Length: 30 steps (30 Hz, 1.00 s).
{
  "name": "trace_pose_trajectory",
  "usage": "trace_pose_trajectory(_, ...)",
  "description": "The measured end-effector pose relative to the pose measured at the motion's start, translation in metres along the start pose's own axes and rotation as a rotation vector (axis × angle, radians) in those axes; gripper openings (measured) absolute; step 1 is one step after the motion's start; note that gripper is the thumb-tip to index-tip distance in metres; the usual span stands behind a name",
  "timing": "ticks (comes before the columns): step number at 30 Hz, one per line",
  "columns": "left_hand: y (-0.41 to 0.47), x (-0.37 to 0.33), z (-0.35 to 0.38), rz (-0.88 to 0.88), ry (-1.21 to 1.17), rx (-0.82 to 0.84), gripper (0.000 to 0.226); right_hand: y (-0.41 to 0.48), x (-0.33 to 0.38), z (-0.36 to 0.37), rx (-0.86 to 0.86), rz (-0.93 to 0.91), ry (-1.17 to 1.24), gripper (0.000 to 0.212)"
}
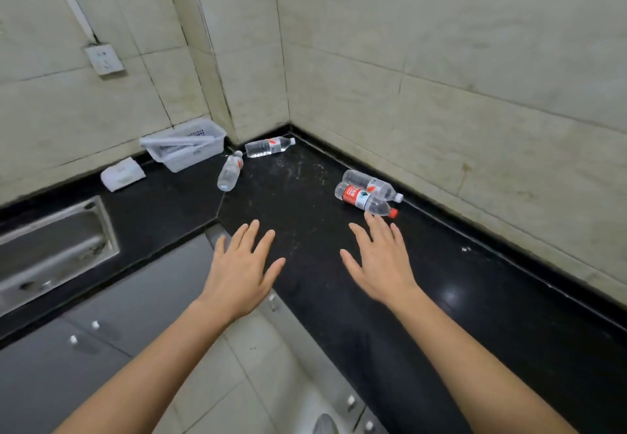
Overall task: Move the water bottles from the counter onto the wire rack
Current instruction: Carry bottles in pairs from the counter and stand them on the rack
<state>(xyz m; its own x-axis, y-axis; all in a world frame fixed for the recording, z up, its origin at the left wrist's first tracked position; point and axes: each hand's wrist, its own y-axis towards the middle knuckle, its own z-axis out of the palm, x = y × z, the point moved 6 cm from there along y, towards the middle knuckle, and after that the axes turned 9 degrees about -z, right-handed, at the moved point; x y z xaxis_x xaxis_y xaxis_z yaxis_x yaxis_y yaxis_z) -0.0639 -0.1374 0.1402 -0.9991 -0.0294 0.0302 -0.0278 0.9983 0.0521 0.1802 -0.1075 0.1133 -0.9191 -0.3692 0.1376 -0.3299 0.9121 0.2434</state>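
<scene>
Your left hand (241, 272) and right hand (381, 264) hover low in the frame's center, fingers spread and holding nothing, over the black counter (475, 297). Just past your right fingertips, right of center, lie two bottles side by side and touching: a red-labelled bottle (364, 199) and a clear bottle (371, 184). Farther up at center lie a tilted bottle (230, 171) and a corner bottle (269, 146), beside a white basket (185, 146).

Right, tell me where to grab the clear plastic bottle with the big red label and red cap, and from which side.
Grip the red-labelled clear plastic bottle around its labelled middle, coming down from above with the right hand, whose fingers are already near it. It lies on its side on the black counter, pressed against a second bottle behind, so probably pinch from the near side and top.
</scene>
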Motion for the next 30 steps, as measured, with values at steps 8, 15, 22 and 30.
trace_pose_trajectory(8,0.155,-0.010,-0.005,0.113,-0.038,0.007,0.067,0.104,-0.058,0.015,0.001,0.143,-0.025,0.057)
trace_pose_trajectory(15,0.255,-0.031,0.043,0.241,-0.055,0.096,0.066,0.143,-0.103,0.055,0.061,0.343,0.025,0.059)
trace_pose_trajectory(22,0.379,-0.072,0.112,0.475,0.007,0.271,0.065,0.149,-0.150,0.117,0.109,0.786,0.282,0.059)
trace_pose_trajectory(30,0.485,-0.162,0.178,0.731,-0.083,0.407,0.061,0.185,-0.180,0.207,0.021,1.340,0.873,0.072)
